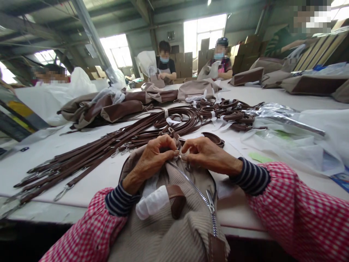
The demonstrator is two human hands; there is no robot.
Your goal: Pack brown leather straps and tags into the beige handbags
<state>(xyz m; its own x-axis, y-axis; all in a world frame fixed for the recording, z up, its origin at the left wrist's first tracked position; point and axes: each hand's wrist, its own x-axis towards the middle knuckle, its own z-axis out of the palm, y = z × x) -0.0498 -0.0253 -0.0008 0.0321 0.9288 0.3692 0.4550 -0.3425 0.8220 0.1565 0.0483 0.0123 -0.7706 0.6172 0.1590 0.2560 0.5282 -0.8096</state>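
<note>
Item: beige corduroy bag point(169, 225), zipper running up its middle, lying at the table's point(89, 174) near edge, 6 o'clock. Left hand point(152, 156) pinches the bag's top end; right hand point(207, 154) pinches small metal hardware there, fingertips nearly touching. Brown straps point(103, 145) fan toward 10 o'clock. Step judged: fitting a strap clasp onto the bag's ring. Next calls for fine fingertip alignment.

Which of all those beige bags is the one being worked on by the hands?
The ribbed beige bag with the silver zipper, under both hands; the others lie farther up the table.
</note>
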